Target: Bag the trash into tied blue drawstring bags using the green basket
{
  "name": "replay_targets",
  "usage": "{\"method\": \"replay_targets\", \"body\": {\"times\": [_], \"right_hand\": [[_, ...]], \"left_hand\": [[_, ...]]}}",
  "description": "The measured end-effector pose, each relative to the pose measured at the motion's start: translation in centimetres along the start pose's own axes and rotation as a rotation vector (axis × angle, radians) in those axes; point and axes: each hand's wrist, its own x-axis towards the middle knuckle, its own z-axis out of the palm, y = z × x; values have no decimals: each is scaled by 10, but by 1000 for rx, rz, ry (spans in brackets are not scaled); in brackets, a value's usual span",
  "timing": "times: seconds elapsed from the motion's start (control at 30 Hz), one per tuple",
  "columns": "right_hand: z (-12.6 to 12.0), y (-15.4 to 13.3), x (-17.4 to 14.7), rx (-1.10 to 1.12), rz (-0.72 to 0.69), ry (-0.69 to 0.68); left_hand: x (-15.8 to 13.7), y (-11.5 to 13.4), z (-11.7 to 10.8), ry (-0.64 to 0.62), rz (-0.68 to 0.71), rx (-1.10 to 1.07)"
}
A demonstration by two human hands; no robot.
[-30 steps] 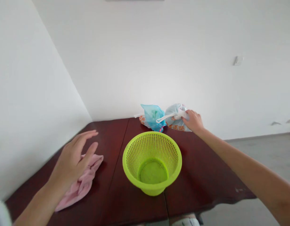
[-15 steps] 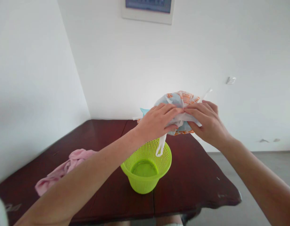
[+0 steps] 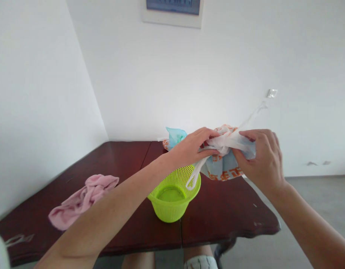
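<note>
Left hand (image 3: 193,149) and right hand (image 3: 260,158) are pinching the plastic bag (image 3: 225,166), fingers pressed on its knotted handles; knot appearing still tied; basket (image 3: 173,194) sitting below the fingers.

Thin crinkly plastic bag (image 3: 225,164), semi-glossy, printed orange. Second bag (image 3: 175,136) thin translucent blue plastic. Basket (image 3: 175,186) perforated lime plastic, smooth, slight sheen. Table (image 3: 127,168) dark polished wood, glossy. Pink cloth (image 3: 82,196) soft, matt.
</note>
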Motion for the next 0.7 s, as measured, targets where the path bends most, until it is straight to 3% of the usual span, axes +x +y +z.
{"method": "replay_targets", "body": {"times": [0.27, 0.37, 0.47, 0.57, 0.7], "right_hand": [[-9, -5, -21, 44, -22, -39], [-16, -11, -34, 76, -43, 8], [-18, -1, -49, 22, -77, 77], [-9, 30, -63, -82, -7, 117], [19, 73, -82, -110, 351, 69]], "left_hand": [[-30, 15, 22, 96, -16, 54], [-33, 27, 31, 34, -19, 131], [-34, 38, 31, -54, -13, 208], [-47, 49, 11, -79, -82, 301], [-102, 62, -40, 43, -240, 379]]}}
